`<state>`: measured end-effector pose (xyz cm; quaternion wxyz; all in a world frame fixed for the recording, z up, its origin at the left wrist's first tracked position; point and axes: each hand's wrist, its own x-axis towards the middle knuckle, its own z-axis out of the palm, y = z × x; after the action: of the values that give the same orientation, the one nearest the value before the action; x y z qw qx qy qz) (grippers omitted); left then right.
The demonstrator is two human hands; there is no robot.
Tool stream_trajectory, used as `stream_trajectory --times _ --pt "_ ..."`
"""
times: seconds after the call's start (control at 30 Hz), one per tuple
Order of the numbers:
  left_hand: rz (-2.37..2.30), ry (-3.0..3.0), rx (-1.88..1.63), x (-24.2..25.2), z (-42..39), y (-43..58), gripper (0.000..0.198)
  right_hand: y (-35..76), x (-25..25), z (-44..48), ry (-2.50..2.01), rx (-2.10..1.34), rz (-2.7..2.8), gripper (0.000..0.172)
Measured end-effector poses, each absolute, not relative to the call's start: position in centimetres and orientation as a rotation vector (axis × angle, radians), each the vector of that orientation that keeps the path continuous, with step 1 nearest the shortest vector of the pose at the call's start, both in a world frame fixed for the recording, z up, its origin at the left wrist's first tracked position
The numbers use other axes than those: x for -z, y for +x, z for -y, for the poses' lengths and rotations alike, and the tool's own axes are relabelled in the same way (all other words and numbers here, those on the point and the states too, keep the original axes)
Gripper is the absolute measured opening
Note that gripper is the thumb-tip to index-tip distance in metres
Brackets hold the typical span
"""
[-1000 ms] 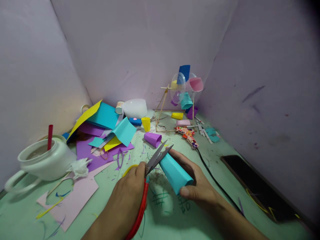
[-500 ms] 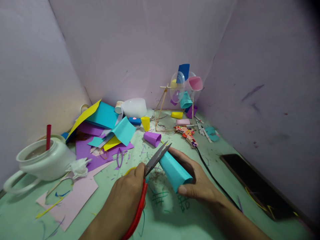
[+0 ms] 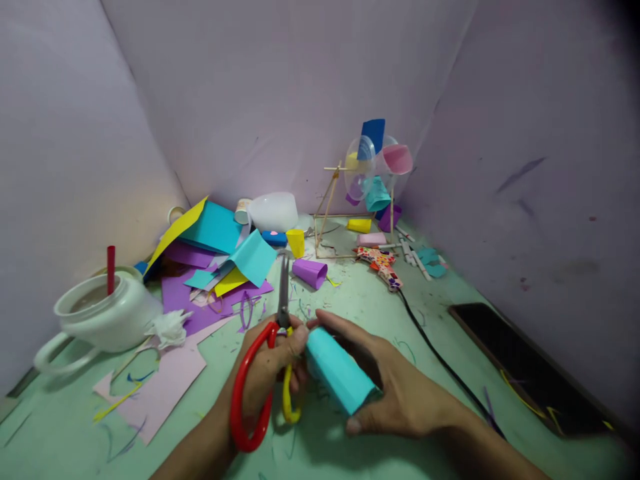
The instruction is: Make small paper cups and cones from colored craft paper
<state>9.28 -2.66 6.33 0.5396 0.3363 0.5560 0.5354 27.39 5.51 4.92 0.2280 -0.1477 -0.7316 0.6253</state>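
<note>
My left hand (image 3: 273, 363) is closed around the scissors (image 3: 283, 293), which have one red and one yellow handle; their blades point away and lie nearly together. My left fingertips are at the narrow end of a light blue paper cup (image 3: 337, 370). My right hand (image 3: 395, 380) wraps the cup from the right, thumb at its wide lower end. Beyond the hands lies a purple paper cup (image 3: 310, 273), with a small yellow cup (image 3: 295, 243) behind it.
A white pot (image 3: 113, 317) with a red stick and coloured paper sheets (image 3: 213, 227) are at left. At the back right stands a stick frame (image 3: 327, 210) with a wheel of cups. A patterned glue gun (image 3: 383, 267), its black cord and a phone (image 3: 525, 367) lie at right.
The scissors have come away from the cup's narrow end, turned to point forward, and their blades have closed. My left fingers have moved to the cup, which has shifted slightly left and nearer.
</note>
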Motion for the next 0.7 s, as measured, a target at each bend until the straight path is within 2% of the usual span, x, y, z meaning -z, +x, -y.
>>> stream_trajectory --times 0.1,0.2,0.3,0.47,0.7 --pt "-1.196 0.728 -1.285 -5.6 2.5 9.7 0.031 27.0 -4.8 -4.9 -0.376 -1.712 2.04 0.105" --pt "-1.053 0.635 -1.306 -5.3 2.3 9.8 0.036 26.6 -4.8 -4.9 -0.366 -1.838 1.855 0.104" --pt "-0.981 0.597 -1.354 -5.2 1.9 9.8 0.048 26.3 -4.8 -5.1 -0.345 -2.004 1.634 0.094" --pt "-1.054 0.603 -1.383 -5.5 1.6 10.4 0.061 26.3 -4.7 -5.2 -0.396 -2.062 1.539 0.081" --pt "-1.701 1.024 -1.311 -6.8 2.4 9.8 0.027 27.0 -5.1 -5.9 -0.541 -1.984 1.338 0.091"
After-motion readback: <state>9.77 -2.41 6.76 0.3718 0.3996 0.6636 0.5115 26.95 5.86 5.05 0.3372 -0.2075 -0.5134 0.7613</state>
